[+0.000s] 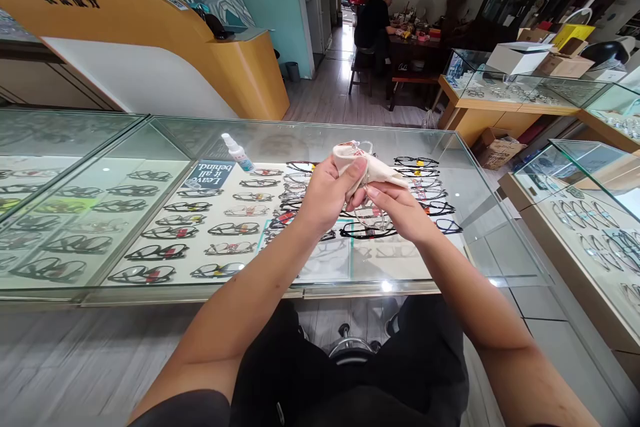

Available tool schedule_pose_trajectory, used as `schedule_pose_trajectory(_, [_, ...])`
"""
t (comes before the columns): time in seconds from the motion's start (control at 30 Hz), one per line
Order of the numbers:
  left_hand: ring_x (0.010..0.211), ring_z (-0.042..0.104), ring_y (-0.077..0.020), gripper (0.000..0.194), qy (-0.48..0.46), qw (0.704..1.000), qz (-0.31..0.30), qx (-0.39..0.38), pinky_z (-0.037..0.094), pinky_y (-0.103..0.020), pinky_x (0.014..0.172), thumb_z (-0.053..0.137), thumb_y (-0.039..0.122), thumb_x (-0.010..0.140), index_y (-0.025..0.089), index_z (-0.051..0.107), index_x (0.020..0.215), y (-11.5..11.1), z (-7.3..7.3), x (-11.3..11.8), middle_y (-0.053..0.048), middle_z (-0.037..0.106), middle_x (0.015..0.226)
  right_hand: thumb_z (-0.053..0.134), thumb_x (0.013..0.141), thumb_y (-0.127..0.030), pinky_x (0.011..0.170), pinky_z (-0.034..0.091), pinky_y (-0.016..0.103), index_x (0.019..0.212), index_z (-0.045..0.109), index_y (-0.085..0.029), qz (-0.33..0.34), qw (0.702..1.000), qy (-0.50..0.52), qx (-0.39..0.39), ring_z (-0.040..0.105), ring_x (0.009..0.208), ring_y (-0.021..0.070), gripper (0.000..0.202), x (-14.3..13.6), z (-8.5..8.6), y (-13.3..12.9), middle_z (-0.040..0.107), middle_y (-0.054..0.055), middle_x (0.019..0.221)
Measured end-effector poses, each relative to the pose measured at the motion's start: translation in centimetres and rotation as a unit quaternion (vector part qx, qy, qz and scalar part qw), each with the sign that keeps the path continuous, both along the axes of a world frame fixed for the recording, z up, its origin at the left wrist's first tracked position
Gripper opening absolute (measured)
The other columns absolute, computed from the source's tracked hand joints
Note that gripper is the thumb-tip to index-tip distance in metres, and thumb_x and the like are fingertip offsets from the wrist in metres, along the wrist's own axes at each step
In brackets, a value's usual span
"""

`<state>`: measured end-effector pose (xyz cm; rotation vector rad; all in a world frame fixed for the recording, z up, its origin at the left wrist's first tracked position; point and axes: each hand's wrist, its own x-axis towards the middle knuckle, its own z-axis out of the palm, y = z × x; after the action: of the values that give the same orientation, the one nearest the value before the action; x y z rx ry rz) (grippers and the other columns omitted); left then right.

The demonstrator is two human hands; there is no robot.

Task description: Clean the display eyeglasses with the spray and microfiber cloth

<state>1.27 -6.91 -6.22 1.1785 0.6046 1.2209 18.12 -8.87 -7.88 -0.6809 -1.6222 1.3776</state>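
A cream-white soft cloth with red marks [387,173] lay just right of the frame's centre, bunched within the left hand [325,193] and spreading over the fingertips of the right hand [403,210]. A thin, pale wire-like frame [369,144], mostly hidden, showed at the cloth's upper edge. The left hand was closed, its thumb pressed flat on the cloth against curled fingers. The right hand was nearly closed too, thumb and fingers pinched together under the cloth; whether they gripped the cloth or the frame could not be told. Both bare forearms rose from the lower corners and converged, the hands almost touching above a long clear-glass display case [480,213] with rows of spectacles [147,273]. The cloth's long axis ran nearly level, sloping slightly down to the right, its tapered end pointing right. Left of the hands, a small white plastic spray bottle with a blue label [239,152] leaned toward the upper left, near a dark-blue printed card [216,175].
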Motion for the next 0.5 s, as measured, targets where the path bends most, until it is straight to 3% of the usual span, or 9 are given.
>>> schedule_pose_trajectory(0.1, [0.037, 0.041, -0.0095, 0.054, 0.002, 1.0, 0.008, 0.01, 0.029, -0.026, 0.044, 0.074, 0.075, 0.094, 0.022, 0.062, 0.093, 0.2, 0.0, 0.0, 0.006, 0.052, 0.049, 0.061, 0.108, -0.06, 0.106, 0.057, 0.042, 0.098, 0.084, -0.023, -0.002, 1.0, -0.006, 0.01, 0.074, 0.107, 0.0256, 0.045, 0.2, 0.5, -0.2, 0.082, 0.006, 0.103])
schedule_pose_trajectory(0.17, [0.04, 0.045, -0.0107, 0.054, -0.003, 1.0, -0.006, 0.018, 0.036, -0.027, 0.047, 0.073, 0.075, 0.095, 0.022, 0.065, 0.095, 0.5, 0.1, -0.3, 0.004, 0.054, 0.051, 0.061, 0.109, -0.058, 0.111, 0.055, 0.043, 0.097, 0.085, -0.023, -0.012, 1.0, -0.01, 0.021, 0.074, 0.11, 0.0263, 0.045, 0.5, 0.7, -0.2, 0.083, 0.006, 0.104])
schedule_pose_trajectory(0.33, [0.074, 0.07, -0.0172, 0.063, -0.039, 0.998, -0.043, -0.021, 0.058, -0.03, 0.071, 0.1, 0.057, 0.076, 0.021, 0.069, 0.117, 1.1, 0.3, -1.2, -0.002, 0.073, 0.085, 0.069, 0.105, -0.053, 0.112, 0.051, 0.041, 0.098, 0.088, -0.025, -0.049, 0.998, 0.034, 0.005, 0.072, 0.109, 0.025, 0.034, 1.3, 0.3, 0.3, 0.082, 0.004, 0.105])
schedule_pose_trajectory(0.4, [0.08, 0.07, -0.0164, 0.069, -0.039, 0.997, -0.061, -0.02, 0.059, -0.03, 0.076, 0.103, 0.047, 0.074, 0.022, 0.067, 0.127, 1.2, 0.2, -1.1, -0.003, 0.075, 0.093, 0.072, 0.103, -0.055, 0.107, 0.053, 0.041, 0.097, 0.088, -0.025, -0.051, 0.998, 0.044, -0.018, 0.071, 0.104, 0.0246, 0.034, 1.5, 0.0, 0.7, 0.081, 0.004, 0.101])
schedule_pose_trajectory(0.5, [0.071, 0.064, -0.0138, 0.071, -0.041, 0.997, -0.061, 0.018, 0.055, -0.028, 0.071, 0.104, 0.039, 0.074, 0.022, 0.063, 0.13, 1.1, 0.0, -0.6, 0.001, 0.071, 0.082, 0.075, 0.099, -0.06, 0.106, 0.053, 0.041, 0.093, 0.088, -0.024, -0.044, 0.997, 0.049, -0.032, 0.07, 0.102, 0.0247, 0.039, 1.8, 0.2, 1.2, 0.08, 0.006, 0.098])
